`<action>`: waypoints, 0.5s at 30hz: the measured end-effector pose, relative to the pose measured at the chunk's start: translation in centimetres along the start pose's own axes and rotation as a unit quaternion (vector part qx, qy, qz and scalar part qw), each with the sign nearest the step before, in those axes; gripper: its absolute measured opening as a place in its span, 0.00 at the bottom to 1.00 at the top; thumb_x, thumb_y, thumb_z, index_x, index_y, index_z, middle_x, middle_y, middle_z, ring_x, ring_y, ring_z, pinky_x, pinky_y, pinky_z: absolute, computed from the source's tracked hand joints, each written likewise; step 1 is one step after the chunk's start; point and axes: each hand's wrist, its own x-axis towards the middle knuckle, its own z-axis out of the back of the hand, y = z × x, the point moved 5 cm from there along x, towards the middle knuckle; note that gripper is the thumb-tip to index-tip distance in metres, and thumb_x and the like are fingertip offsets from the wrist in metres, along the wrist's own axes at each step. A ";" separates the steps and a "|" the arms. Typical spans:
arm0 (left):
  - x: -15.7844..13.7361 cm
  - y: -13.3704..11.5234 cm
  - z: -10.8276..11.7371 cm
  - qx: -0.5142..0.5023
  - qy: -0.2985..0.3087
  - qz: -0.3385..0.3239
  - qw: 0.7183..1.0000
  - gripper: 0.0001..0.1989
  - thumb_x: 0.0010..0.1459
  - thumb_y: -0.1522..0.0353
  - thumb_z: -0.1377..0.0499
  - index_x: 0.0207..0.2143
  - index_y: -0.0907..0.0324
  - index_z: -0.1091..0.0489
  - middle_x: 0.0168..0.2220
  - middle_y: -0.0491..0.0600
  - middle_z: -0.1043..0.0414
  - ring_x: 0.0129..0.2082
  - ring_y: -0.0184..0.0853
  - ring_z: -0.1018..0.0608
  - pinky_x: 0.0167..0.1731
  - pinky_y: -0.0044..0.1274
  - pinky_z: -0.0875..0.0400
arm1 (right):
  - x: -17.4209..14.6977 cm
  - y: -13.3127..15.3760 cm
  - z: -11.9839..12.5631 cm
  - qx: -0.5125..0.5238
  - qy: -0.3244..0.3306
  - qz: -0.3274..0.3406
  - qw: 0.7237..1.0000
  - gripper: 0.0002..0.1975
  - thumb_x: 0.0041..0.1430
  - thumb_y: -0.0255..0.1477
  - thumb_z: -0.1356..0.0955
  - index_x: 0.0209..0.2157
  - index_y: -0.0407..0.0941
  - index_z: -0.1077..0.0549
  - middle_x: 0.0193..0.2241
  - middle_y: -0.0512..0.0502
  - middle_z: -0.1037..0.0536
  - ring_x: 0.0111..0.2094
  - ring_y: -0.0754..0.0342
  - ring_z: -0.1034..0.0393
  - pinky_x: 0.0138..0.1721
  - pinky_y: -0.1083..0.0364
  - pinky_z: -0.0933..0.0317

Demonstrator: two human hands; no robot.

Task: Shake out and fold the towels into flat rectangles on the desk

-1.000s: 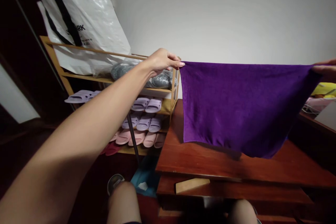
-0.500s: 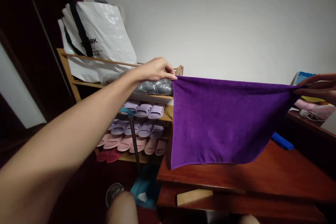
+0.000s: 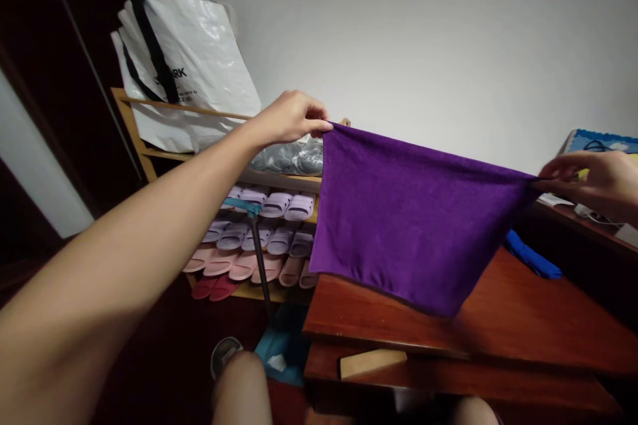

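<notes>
As the left hand (image 3: 292,119) and right hand (image 3: 601,178) pinch its upper corners, a purple cloth (image 3: 413,212) hangs between them, over a reddish table (image 3: 558,315). Behind the grip stands a pale wall (image 3: 423,46); beyond the left hand, a rack (image 3: 134,136) bears slippers (image 3: 244,267) and a white bag (image 3: 199,40); below, a blue pan (image 3: 294,345) holds a white scrap (image 3: 277,362).

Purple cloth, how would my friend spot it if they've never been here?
Find the red-brown table beside the shoe rack. Above it, the left hand and right hand hold the purple cloth by its top corners. It hangs stretched out, while the blue bundle lies on the table.
</notes>
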 end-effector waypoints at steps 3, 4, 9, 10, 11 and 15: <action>-0.3 0.3 0.8 0.085 -0.001 -0.001 0.996 0.12 0.53 0.63 0.40 0.32 0.63 0.24 0.27 0.48 0.26 0.34 0.36 0.25 0.38 0.26 0.37 | -0.4 0.9 -1.8 0.151 0.047 0.080 0.984 0.29 0.42 0.56 0.35 0.35 0.47 0.28 0.41 0.45 0.26 0.32 0.61 0.32 0.33 0.55 0.38; -0.5 0.5 1.1 0.101 0.001 0.003 0.995 0.13 0.53 0.62 0.40 0.32 0.63 0.24 0.27 0.49 0.26 0.34 0.36 0.25 0.37 0.26 0.37 | -0.6 1.0 -2.3 0.215 0.074 0.092 0.969 0.27 0.45 0.54 0.34 0.36 0.46 0.29 0.42 0.44 0.27 0.35 0.60 0.32 0.35 0.55 0.37; -2.9 0.9 3.0 0.133 0.016 0.016 0.991 0.18 0.51 0.56 0.41 0.31 0.62 0.23 0.26 0.48 0.26 0.30 0.34 0.27 0.34 0.24 0.37 | -1.5 1.1 -2.4 0.350 0.079 0.059 0.932 0.21 0.46 0.46 0.29 0.33 0.45 0.31 0.27 0.47 0.30 0.28 0.62 0.36 0.26 0.59 0.41; -3.6 0.7 3.2 0.131 0.020 0.015 0.991 0.19 0.51 0.55 0.41 0.31 0.63 0.24 0.26 0.48 0.26 0.29 0.33 0.28 0.33 0.23 0.37 | -1.6 1.2 -2.2 0.359 0.065 0.050 0.930 0.21 0.45 0.47 0.28 0.33 0.45 0.31 0.27 0.47 0.29 0.28 0.62 0.36 0.25 0.59 0.41; -4.2 0.4 3.4 0.123 0.024 0.014 0.992 0.20 0.51 0.54 0.42 0.31 0.63 0.24 0.26 0.48 0.26 0.28 0.32 0.29 0.32 0.23 0.37 | -1.8 1.1 -1.9 0.366 0.056 0.041 0.928 0.22 0.44 0.47 0.28 0.33 0.45 0.31 0.28 0.46 0.29 0.28 0.61 0.35 0.25 0.58 0.41; -6.4 -1.5 4.1 0.050 0.010 0.002 0.999 0.21 0.52 0.54 0.44 0.30 0.65 0.27 0.26 0.46 0.28 0.26 0.28 0.32 0.28 0.21 0.39 | -2.7 -0.2 -1.1 0.331 0.017 0.033 0.943 0.23 0.43 0.49 0.28 0.35 0.46 0.28 0.32 0.41 0.25 0.32 0.56 0.31 0.28 0.55 0.36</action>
